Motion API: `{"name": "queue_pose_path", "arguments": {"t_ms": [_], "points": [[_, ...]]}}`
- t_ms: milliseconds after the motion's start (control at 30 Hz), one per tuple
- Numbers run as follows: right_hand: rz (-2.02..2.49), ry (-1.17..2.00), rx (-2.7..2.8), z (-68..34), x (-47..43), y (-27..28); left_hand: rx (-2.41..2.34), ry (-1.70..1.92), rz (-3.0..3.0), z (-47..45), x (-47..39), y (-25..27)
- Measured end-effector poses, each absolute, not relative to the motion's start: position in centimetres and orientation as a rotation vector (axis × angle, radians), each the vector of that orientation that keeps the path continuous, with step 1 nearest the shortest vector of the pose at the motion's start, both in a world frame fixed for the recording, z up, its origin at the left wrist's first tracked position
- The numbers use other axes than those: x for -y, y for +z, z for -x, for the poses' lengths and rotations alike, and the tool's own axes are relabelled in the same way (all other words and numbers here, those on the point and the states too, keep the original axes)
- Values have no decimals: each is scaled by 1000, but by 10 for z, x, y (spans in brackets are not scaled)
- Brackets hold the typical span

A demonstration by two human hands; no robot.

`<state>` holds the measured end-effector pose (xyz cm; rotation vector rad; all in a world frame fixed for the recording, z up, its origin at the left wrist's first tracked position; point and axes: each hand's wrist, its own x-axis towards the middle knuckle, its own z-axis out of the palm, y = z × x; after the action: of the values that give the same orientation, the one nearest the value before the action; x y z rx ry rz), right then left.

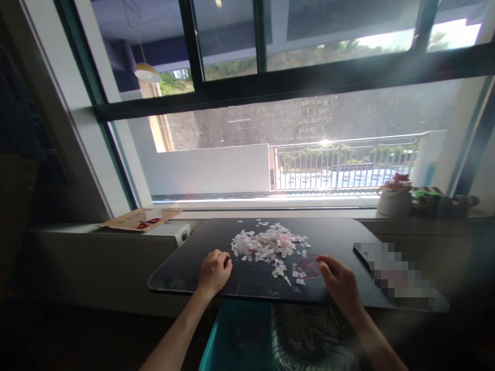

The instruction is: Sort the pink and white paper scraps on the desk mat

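Note:
A loose heap of small white and pinkish paper scraps [266,242] lies on the dark table [185,270]. My left hand [214,270] rests on the tabletop to the left of the heap, its fingers curled into a loose fist with nothing visible in it. Between thumb and forefinger, my right hand [340,283] pinches the edge of a flat, see-through protractor [308,267] with reddish markings. The protractor is at the heap's right side, near a few stray scraps. Its fine detail is blurred.
Below the table's front edge stands a teal bin [216,335]. A blurred-out device [398,275] lies at the table's right. On the sill are red-handled scissors [149,223] on brown paper [119,221], and a white pot [393,200]. A large window [270,82] rises behind.

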<state>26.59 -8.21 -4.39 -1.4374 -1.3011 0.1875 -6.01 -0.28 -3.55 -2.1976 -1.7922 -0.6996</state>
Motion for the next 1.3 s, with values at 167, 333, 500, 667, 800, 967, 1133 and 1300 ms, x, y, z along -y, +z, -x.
{"name": "queue_pose_path", "arguments": {"t_ms": [167,333,500,667,800,967,1133,1300], "points": [[1402,260,1401,-267,81,-47,1792,-698,2195,60,2,-36],[1375,344,1559,-251,78,-45,1787,-705,2181,60,1,-37],[1409,317,1495,-242,85,-45,1796,-719,2175,59,3,-38],[1605,137,1393,-247,102,-50,1813,-742,2168,58,4,-39],[1548,167,1484,-228,109,-53,1771,-788,2117,58,5,-40],[1506,175,1488,-222,109,-60,1774,-803,2100,57,6,-41],[1490,75,1514,-225,118,-67,1814,-813,2088,56,8,-39],[1333,107,1647,-204,120,-74,1888,-795,2082,54,10,-37]]}}
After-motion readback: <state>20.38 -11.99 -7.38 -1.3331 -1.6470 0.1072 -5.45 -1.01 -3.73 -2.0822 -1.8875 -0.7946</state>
